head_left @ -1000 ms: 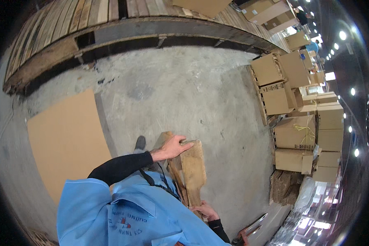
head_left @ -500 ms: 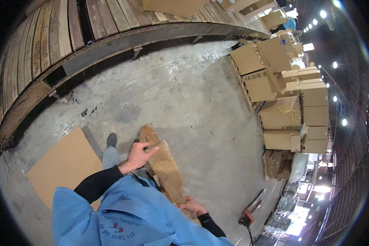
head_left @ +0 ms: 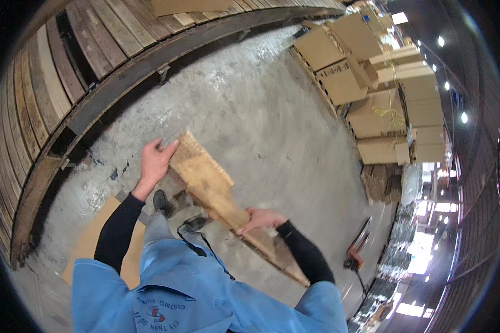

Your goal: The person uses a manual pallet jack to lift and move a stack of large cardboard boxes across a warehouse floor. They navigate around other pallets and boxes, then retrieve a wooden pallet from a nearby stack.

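Rough brown wooden boards (head_left: 205, 175) are held in front of my body, slanting from upper left to lower right. They overlap, with a wider piece on top and a longer, thinner one beneath. My left hand (head_left: 154, 165) is at the upper-left end, thumb and fingers closed on its edge. Around the middle, my right hand (head_left: 262, 218) grips the boards from their right side, thumb on top. Most of the right-hand fingers are hidden under the wood. Below the boards, my shoes (head_left: 162, 202) show on the concrete.
A raised slatted wooden platform (head_left: 94, 33) curves along the upper left. A flat cardboard sheet (head_left: 97, 238) lies on the floor at lower left. Cardboard boxes (head_left: 375, 114) are stacked on pallets at right. An orange pallet jack (head_left: 356, 252) stands at lower right.
The boards have moved up and away from my body. My left hand has shifted to their far-left end, and my right hand has risen with them. The view has turned slightly.
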`<action>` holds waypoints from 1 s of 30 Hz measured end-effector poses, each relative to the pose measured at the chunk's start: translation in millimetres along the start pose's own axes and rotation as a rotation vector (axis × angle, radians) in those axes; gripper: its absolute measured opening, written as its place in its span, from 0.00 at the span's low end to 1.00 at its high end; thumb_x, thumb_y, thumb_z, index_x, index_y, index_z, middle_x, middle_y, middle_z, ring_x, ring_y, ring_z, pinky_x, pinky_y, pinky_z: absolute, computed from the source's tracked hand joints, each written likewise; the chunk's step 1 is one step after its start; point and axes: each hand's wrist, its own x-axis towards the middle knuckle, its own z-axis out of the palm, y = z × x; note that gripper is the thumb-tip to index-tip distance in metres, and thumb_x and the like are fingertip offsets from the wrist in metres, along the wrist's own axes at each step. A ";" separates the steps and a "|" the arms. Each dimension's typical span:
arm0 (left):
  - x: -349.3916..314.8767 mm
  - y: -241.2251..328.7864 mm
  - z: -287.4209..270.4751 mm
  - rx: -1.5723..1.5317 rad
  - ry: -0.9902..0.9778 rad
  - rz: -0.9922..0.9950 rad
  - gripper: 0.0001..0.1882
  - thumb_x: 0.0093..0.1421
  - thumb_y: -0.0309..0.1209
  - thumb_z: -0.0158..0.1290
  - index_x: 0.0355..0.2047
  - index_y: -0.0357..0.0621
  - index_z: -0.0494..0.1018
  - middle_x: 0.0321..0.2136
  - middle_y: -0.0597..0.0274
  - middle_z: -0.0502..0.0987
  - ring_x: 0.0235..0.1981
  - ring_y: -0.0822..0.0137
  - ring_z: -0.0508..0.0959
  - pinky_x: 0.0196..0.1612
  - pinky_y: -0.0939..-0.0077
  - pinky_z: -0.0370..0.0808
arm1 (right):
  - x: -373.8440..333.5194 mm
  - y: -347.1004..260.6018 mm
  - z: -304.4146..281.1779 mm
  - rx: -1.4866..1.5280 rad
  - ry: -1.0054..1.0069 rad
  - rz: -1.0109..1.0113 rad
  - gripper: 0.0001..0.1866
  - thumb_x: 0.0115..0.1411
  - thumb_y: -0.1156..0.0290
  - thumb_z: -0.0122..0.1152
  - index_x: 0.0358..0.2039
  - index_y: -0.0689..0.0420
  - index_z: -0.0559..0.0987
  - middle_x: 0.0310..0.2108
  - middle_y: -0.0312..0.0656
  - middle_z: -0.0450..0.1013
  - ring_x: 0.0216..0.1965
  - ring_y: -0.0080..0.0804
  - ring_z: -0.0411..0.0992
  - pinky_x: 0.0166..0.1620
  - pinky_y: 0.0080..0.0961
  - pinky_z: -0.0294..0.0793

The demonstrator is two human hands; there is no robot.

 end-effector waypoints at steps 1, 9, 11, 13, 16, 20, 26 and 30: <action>7.3 -1.2 14.3 0.015 -0.017 0.022 0.26 0.56 0.47 0.61 0.26 0.30 0.72 0.16 0.57 0.70 0.21 0.72 0.67 0.26 0.68 0.68 | 2.0 7.0 -20.0 -0.070 -0.023 -0.001 0.39 0.47 0.50 0.75 0.51 0.66 0.74 0.42 0.42 0.75 0.44 0.31 0.71 0.49 0.27 0.69; 98.1 26.8 148.6 0.029 0.116 0.193 0.27 0.60 0.48 0.54 0.40 0.30 0.73 0.36 0.40 0.78 0.42 0.45 0.77 0.46 0.57 0.71 | -51.1 17.2 -101.2 -0.248 1.281 -0.232 0.34 0.48 0.55 0.74 0.50 0.65 0.75 0.44 0.49 0.75 0.44 0.41 0.73 0.47 0.32 0.72; 105.4 5.6 162.2 -0.013 0.065 0.197 0.28 0.62 0.47 0.52 0.47 0.29 0.71 0.45 0.37 0.75 0.50 0.45 0.74 0.53 0.59 0.69 | -57.9 22.2 -81.6 -0.166 1.450 -0.338 0.30 0.50 0.60 0.72 0.49 0.64 0.75 0.44 0.49 0.75 0.45 0.38 0.73 0.49 0.31 0.72; 92.9 -51.4 158.2 0.092 0.041 0.238 0.30 0.63 0.47 0.51 0.51 0.28 0.69 0.50 0.36 0.72 0.55 0.45 0.71 0.57 0.60 0.66 | -61.2 45.1 -44.6 -0.126 1.551 -0.482 0.23 0.53 0.64 0.69 0.47 0.60 0.77 0.42 0.48 0.76 0.42 0.39 0.74 0.45 0.32 0.72; 34.2 -181.7 120.2 0.258 -0.039 0.155 0.33 0.63 0.46 0.52 0.54 0.25 0.66 0.53 0.34 0.70 0.57 0.43 0.69 0.59 0.60 0.64 | -44.1 108.8 23.5 0.117 1.397 -0.301 0.23 0.52 0.63 0.69 0.46 0.62 0.77 0.40 0.48 0.77 0.41 0.38 0.75 0.46 0.31 0.73; -94.3 -332.2 -9.6 0.753 -0.492 -0.337 0.36 0.62 0.49 0.50 0.58 0.27 0.63 0.54 0.32 0.68 0.57 0.39 0.67 0.60 0.56 0.62 | -9.3 212.8 147.7 0.290 1.207 0.026 0.24 0.52 0.60 0.68 0.44 0.63 0.79 0.39 0.51 0.78 0.44 0.44 0.76 0.48 0.35 0.74; -229.3 -342.5 -100.9 0.768 -0.516 -0.749 0.38 0.60 0.43 0.54 0.61 0.26 0.56 0.47 0.37 0.70 0.45 0.50 0.71 0.46 0.59 0.69 | 4.2 329.7 305.1 0.220 0.935 0.101 0.14 0.57 0.60 0.56 0.38 0.51 0.83 0.39 0.44 0.79 0.44 0.45 0.75 0.51 0.38 0.72; -196.5 -301.9 -60.9 0.523 -0.531 -0.820 0.35 0.59 0.37 0.55 0.60 0.28 0.56 0.32 0.49 0.73 0.26 0.62 0.74 0.26 0.69 0.70 | 17.4 382.9 310.3 0.413 0.949 0.303 0.13 0.58 0.59 0.53 0.34 0.50 0.84 0.38 0.43 0.79 0.42 0.45 0.75 0.51 0.39 0.72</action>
